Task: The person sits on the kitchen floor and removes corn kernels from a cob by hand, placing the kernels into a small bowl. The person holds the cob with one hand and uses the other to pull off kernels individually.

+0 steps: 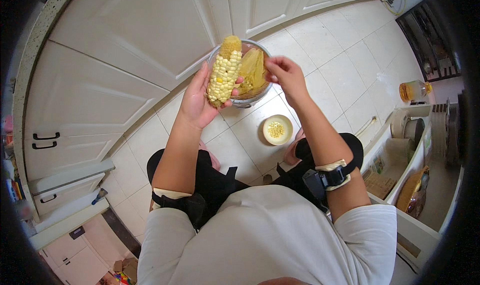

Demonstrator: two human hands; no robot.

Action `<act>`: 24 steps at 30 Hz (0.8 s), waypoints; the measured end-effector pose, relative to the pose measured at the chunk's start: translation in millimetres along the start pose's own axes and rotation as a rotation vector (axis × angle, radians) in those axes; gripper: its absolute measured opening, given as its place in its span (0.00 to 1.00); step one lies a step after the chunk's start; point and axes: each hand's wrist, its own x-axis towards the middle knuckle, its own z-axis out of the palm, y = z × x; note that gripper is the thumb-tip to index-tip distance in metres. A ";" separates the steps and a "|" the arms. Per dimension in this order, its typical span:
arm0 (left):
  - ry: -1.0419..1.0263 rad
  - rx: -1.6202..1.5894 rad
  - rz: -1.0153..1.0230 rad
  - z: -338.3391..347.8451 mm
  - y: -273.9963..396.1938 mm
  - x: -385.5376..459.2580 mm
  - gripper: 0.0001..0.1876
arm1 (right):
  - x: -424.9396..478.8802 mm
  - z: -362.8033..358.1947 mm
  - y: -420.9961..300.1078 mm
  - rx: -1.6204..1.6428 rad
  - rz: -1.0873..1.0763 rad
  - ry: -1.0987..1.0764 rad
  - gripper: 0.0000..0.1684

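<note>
My left hand (195,99) cradles a corn cob (225,73) with pale kernels and one yellow kernel. The cob's far end is stripped bare. It is held over a round bin (267,49) with a clear plastic liner, where yellowish corn husks (252,69) lie. At the bin's right rim is my right hand (288,77), its fingers curled and its thumb near the fingertips. Whether anything small sits between those fingertips is hidden. Nearer to me on the floor, a pale bowl (266,135) contains loose corn kernels (276,130).
White cabinets (123,34) run along the left and far side of the tiled floor (240,146). On the right, an open drawer (407,172) holds dishes and packages. A jar of amber liquid (410,91) stands beyond it. My knees flank the bowl.
</note>
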 end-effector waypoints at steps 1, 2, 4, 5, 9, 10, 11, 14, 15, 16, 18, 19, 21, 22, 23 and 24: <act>-0.006 0.022 0.002 -0.1 0.0 0.1 0.23 | -11.0 16.2 -32.7 0.058 -0.036 -0.065 0.10; -0.017 0.045 0.000 0.2 -0.9 1.9 0.22 | -19.1 25.8 -53.6 0.064 -0.042 -0.105 0.12; 0.004 0.082 0.005 -2.9 -5.7 5.5 0.22 | -23.8 33.0 -61.9 0.022 -0.119 -0.161 0.14; 0.018 0.101 0.010 -3.4 -7.1 6.6 0.22 | -24.7 35.8 -64.1 0.000 -0.158 -0.194 0.15; 0.053 0.256 0.016 -0.6 -9.6 7.1 0.21 | -20.8 36.3 -58.0 0.028 -0.138 -0.193 0.18; 0.054 0.267 0.020 2.1 -8.9 7.4 0.21 | -19.2 35.6 -58.3 0.036 -0.111 -0.208 0.18; 0.055 0.277 0.024 3.3 -8.7 7.9 0.21 | -17.6 34.8 -61.0 0.043 -0.085 -0.222 0.17; 0.081 0.295 0.020 1.1 -8.5 11.4 0.21 | -12.2 31.9 -60.2 0.104 -0.042 -0.231 0.17; 0.079 0.298 0.019 1.9 -8.3 12.7 0.21 | -10.7 31.2 -59.7 0.131 -0.034 -0.228 0.17; 0.077 0.301 0.018 3.0 -8.1 14.0 0.21 | -9.3 30.4 -59.1 0.140 -0.032 -0.229 0.16; 0.085 0.302 0.014 3.9 -8.3 16.0 0.21 | -6.8 29.0 -57.3 0.158 -0.028 -0.230 0.16; 0.094 0.300 0.012 3.9 -8.5 16.7 0.21 | -5.9 28.4 -55.8 0.156 -0.028 -0.231 0.16; 0.122 0.292 0.010 4.6 -8.7 17.5 0.21 | -4.2 27.5 -52.9 0.152 -0.029 -0.233 0.15; 0.142 0.287 0.009 5.3 -8.7 17.8 0.21 | -3.1 26.9 -53.0 0.156 -0.007 -0.233 0.16; 0.161 0.281 0.009 5.4 -9.0 18.0 0.21 | -2.0 26.2 -54.2 0.159 0.015 -0.233 0.17; 0.160 0.289 0.005 3.4 -8.2 18.0 0.21 | -1.6 26.2 -56.0 0.163 0.037 -0.235 0.18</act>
